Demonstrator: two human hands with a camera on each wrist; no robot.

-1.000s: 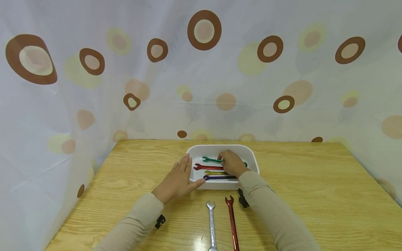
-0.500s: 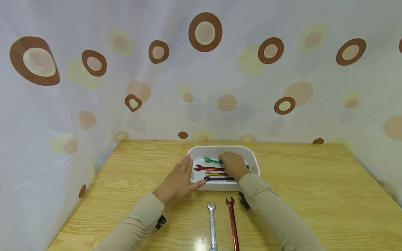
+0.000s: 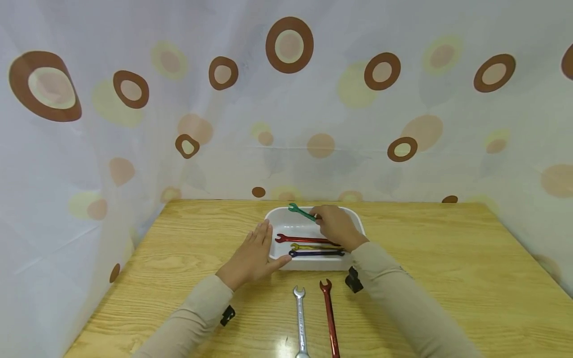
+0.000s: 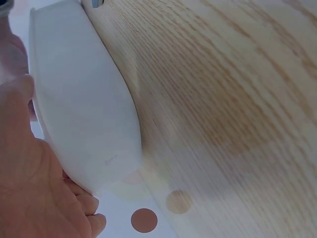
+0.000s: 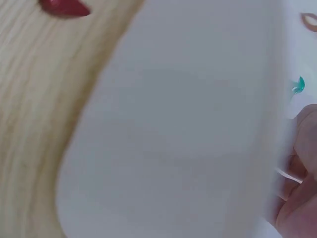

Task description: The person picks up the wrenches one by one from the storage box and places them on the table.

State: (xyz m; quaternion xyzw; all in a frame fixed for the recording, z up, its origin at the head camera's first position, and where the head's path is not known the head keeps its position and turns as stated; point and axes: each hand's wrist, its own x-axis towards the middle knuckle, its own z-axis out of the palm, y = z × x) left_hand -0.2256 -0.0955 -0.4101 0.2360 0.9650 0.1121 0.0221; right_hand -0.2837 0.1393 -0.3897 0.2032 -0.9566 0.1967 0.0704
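Observation:
My right hand (image 3: 337, 226) pinches a green wrench (image 3: 302, 212), raised above the back part of a white tray (image 3: 313, 265). The wrench's open end points left; its other end is hidden behind the hand. At the tray's left front corner, my left hand (image 3: 252, 256) rests with straight fingers along the rim and the thumb over the front edge. Inside the tray lie a red wrench (image 3: 304, 239), a yellow wrench (image 3: 311, 246) and a dark blue wrench (image 3: 313, 253), side by side. The left wrist view shows the left palm (image 4: 34, 193) against the tray's outer wall.
In front of the tray, a silver wrench (image 3: 300, 320) and a larger red wrench (image 3: 330, 318) lie on the wooden table (image 3: 447, 278). A patterned curtain (image 3: 322, 114) hangs behind the table and along its sides.
The green wrench has been lifted from the tray floor by my right hand, which moved up and slightly right. More of the other wrenches shows. My left hand has stayed put.

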